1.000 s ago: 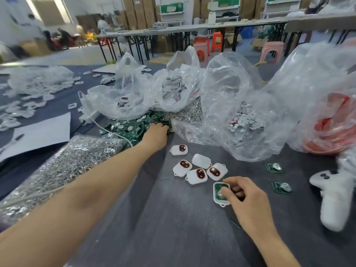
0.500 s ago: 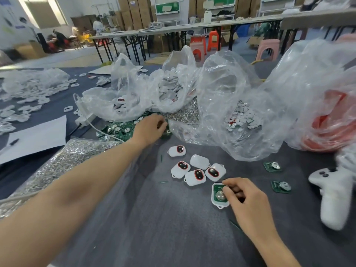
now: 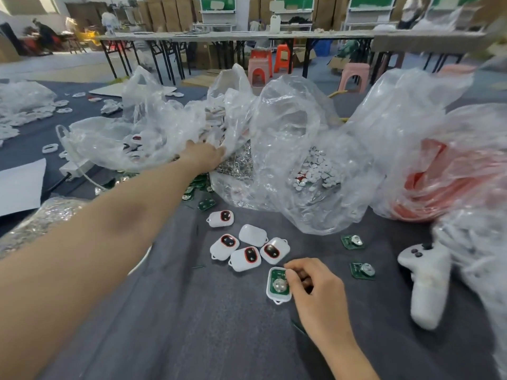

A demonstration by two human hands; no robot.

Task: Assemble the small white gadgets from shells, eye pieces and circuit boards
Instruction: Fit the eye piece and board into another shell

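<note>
White open shell [image 3: 277, 297] holding a green circuit board [image 3: 276, 281] lies on the grey table cover [image 3: 219, 338], its long axis running away from the person and its loop end nearest. The right hand [image 3: 315, 289] has curled fingers pinching the shell's right edge. The left hand [image 3: 203, 157] reaches into a clear plastic bag [image 3: 153, 133]; I cannot tell how its hidden fingers lie. Finished gadgets [image 3: 245, 259] lie just beyond the shell.

A long table [image 3: 247, 37] on black folding legs is running across the room. Two orange stools [image 3: 282, 57] are standing beneath it, and a pink stool [image 3: 354, 75] is standing in front of it. Cardboard boxes [image 3: 170, 9] and white shelves [image 3: 218, 8] with green panels are lining the back wall. A person [image 3: 41, 34] is sitting at far left. The pale floor [image 3: 55, 64] is reflecting light.
</note>
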